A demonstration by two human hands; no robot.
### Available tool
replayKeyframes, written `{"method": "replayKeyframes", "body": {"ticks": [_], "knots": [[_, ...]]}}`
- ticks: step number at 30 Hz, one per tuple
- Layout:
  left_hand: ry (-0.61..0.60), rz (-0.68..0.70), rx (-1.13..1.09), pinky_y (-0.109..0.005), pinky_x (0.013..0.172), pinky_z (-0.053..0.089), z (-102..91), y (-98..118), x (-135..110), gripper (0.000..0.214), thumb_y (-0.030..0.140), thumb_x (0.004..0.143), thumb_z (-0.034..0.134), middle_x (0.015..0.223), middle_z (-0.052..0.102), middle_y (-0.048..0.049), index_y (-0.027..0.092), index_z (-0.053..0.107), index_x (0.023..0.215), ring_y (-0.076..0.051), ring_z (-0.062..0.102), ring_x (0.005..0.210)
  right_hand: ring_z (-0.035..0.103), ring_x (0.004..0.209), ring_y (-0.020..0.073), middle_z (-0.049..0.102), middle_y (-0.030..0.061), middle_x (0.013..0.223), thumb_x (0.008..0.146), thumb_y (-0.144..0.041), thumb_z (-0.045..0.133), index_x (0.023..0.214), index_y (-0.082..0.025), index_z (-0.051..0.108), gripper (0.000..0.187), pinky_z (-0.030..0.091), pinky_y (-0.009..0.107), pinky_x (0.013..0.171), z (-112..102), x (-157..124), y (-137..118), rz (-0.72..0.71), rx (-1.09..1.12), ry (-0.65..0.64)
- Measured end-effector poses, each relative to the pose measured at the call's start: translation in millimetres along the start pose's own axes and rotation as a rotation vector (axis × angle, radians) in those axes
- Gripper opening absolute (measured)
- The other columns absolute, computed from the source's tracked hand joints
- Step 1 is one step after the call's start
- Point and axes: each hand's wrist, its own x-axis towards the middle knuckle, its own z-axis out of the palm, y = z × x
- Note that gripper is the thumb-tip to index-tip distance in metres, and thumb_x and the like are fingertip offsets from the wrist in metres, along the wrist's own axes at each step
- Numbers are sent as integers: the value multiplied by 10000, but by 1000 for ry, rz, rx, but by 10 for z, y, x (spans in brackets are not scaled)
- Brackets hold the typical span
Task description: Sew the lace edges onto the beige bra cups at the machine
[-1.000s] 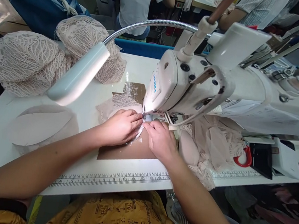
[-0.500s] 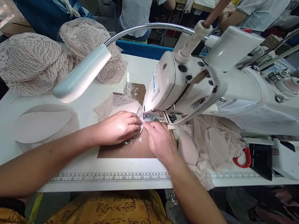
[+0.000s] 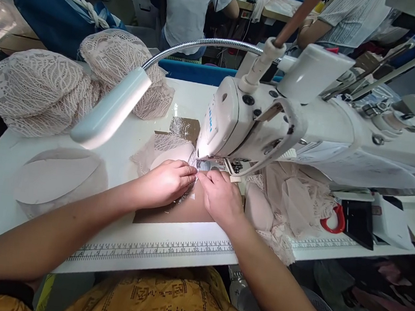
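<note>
A pale pink lace bra cup (image 3: 172, 154) lies under the needle end of a white sewing machine (image 3: 220, 122). My left hand (image 3: 169, 181) is closed on the cup's near edge, its fingers pressed together just left of the needle. From the right, my right hand (image 3: 221, 194) pinches the same edge close to the presser foot, thumb and forefinger nearly touching the left fingertips. The fabric between the fingertips is mostly hidden. Beneath both hands lies a brown sheet (image 3: 164, 215) with shiny clear tape on it.
Lace pieces (image 3: 32, 90) are heaped at the left, near a lamp (image 3: 112, 108) on a bendy neck. A beige oval pad (image 3: 57, 174) lies below. To the right are more cups and lace (image 3: 292, 194) and red-handled scissors (image 3: 334, 219). A printed ruler (image 3: 160, 249) edges the table. People sit beyond.
The view has shifted slightly. Both hands stay at the needle on the lace cup, and the right fingers are drawn in a little closer to the left fingertips.
</note>
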Motion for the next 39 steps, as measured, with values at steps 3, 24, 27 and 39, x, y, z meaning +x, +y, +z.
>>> {"method": "replayKeyframes", "body": {"ticks": [3,24,27,39], "knots": [[-5,4,20,-421,899,525,-19,-4,3,333,251,976,429,1221,636,-161,99,655,1168,-271,585,1063,510,901,242,672,86,975,905,-137,432,1241,-225,627,399,322,345,671,17,18,13,15,-1,14],[-63,26,82,-401,887,510,-51,65,-57,273,211,953,470,1208,656,-129,122,672,1115,-263,574,1092,485,748,178,649,41,893,898,-110,456,1090,-232,684,323,286,320,669,-28,-53,-10,-51,0,-5],[-63,15,116,-400,863,514,-16,88,-41,276,207,948,469,1212,656,-135,110,681,1096,-269,580,1078,496,765,186,657,48,901,904,-120,452,1099,-234,684,324,295,323,669,-19,-52,-7,-41,-10,-5],[-7,-32,55,-425,925,513,-17,-166,7,336,238,947,471,1272,637,-124,109,649,1201,-279,566,1124,537,833,222,687,81,968,872,-90,443,1263,-217,632,453,369,328,697,7,5,8,-15,18,1]]}}
